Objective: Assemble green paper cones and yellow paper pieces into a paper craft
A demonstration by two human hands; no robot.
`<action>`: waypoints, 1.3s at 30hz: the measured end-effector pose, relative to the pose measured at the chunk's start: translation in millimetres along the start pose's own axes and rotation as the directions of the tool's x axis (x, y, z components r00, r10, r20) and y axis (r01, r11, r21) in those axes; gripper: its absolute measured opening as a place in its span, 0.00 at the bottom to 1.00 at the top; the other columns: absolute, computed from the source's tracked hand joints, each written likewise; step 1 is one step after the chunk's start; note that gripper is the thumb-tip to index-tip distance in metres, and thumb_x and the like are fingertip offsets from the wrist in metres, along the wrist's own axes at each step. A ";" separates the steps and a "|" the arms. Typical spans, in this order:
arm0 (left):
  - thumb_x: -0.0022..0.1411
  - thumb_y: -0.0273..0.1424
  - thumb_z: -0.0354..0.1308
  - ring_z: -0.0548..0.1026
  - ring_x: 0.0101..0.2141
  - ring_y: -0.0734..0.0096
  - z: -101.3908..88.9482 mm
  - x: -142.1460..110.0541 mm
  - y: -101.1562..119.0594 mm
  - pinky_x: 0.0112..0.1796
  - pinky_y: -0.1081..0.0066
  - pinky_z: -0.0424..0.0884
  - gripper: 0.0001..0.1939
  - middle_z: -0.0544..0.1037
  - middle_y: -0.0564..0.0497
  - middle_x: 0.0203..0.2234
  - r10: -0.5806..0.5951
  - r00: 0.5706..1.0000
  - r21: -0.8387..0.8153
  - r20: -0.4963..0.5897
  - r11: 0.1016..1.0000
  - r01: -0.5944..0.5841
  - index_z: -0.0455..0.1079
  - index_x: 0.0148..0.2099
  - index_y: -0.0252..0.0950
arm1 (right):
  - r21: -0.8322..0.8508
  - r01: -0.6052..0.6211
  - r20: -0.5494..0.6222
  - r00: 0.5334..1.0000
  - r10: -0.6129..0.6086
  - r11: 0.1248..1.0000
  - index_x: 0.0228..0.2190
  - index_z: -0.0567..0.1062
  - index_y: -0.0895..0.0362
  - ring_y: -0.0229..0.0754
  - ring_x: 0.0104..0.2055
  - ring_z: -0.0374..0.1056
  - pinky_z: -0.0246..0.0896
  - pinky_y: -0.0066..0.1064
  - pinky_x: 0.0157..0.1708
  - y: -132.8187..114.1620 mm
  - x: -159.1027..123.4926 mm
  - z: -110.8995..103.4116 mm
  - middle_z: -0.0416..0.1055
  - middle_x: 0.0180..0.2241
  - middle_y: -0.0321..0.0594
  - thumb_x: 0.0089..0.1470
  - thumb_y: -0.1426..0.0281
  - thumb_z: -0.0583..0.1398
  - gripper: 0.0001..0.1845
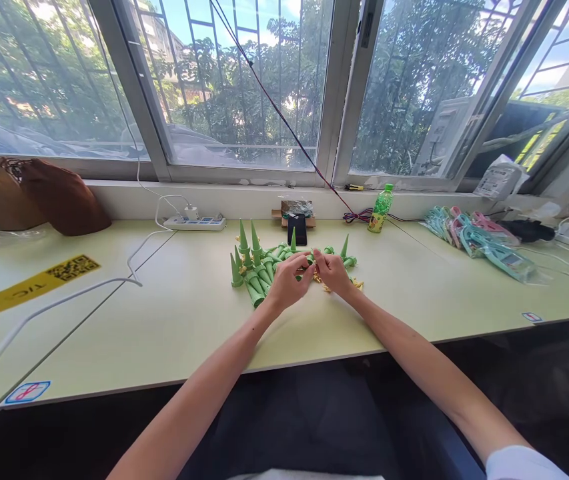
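My left hand [291,277] and my right hand [331,268] meet over the table, fingers pinched together. Whatever they hold is small and mostly covered by the fingers; a bit of green shows beside them. Several green plastic cones [243,237] with collars stand upright to the left. Other green cone pieces [255,290] lie on their sides by my left hand. One more upright green cone [345,247] is beyond my right hand. Small yellow pieces [357,285] are scattered under and beside my right hand.
A phone [297,230] leans at the back against a small box. Nearby are a green bottle [380,210], a power strip [197,222] with a white cable, and bagged pastel items [484,243] at right. A brown bag [67,197] sits far left. The table [314,347] ends before me.
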State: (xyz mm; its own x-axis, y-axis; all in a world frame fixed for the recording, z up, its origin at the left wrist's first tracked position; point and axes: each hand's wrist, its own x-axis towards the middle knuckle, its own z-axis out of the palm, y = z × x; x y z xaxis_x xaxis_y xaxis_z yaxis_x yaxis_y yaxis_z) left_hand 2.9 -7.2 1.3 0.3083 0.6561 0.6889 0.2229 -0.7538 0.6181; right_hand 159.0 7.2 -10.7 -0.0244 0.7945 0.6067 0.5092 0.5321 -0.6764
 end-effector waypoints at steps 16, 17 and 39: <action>0.67 0.48 0.54 0.70 0.16 0.79 -3.3 5.1 1.3 0.15 0.78 0.62 0.18 0.73 0.54 0.25 -0.268 0.955 -0.122 -0.126 0.960 0.254 0.66 0.38 0.38 | 0.000 0.026 -0.039 0.999 -0.026 1.000 0.17 0.62 0.54 0.37 0.19 0.55 0.54 0.32 0.26 1.5 -2.1 1.4 0.62 0.16 0.36 0.65 0.43 0.44 0.35; 0.67 0.49 0.54 0.69 0.14 0.78 -3.0 5.4 -0.2 0.14 0.78 0.62 0.18 0.72 0.56 0.23 -0.319 0.945 -0.172 -0.067 0.937 0.304 0.65 0.39 0.38 | 0.002 0.027 -0.028 0.999 -0.027 1.000 0.17 0.63 0.54 0.36 0.19 0.55 0.53 0.32 0.25 1.1 -2.4 1.2 0.61 0.16 0.35 0.65 0.43 0.45 0.35; 0.62 0.36 0.61 0.72 0.17 0.82 -3.1 1.7 -4.3 0.17 0.80 0.67 0.27 0.77 0.46 0.44 -0.317 0.944 -0.218 0.093 0.918 0.330 0.58 0.61 0.40 | -0.007 0.031 -0.040 0.999 -0.031 1.000 0.17 0.56 0.53 0.36 0.20 0.50 0.47 0.32 0.23 0.3 -0.4 -0.4 0.55 0.15 0.33 0.64 0.41 0.44 0.35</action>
State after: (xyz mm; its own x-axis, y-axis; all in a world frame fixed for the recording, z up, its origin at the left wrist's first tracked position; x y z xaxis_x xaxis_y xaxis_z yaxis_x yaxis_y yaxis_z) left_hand -0.4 -2.8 1.0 0.3069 0.8545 0.4191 0.1044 -0.4679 0.8776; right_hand 159.5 6.9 -10.9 -0.0054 0.7652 0.6438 0.5144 0.5542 -0.6544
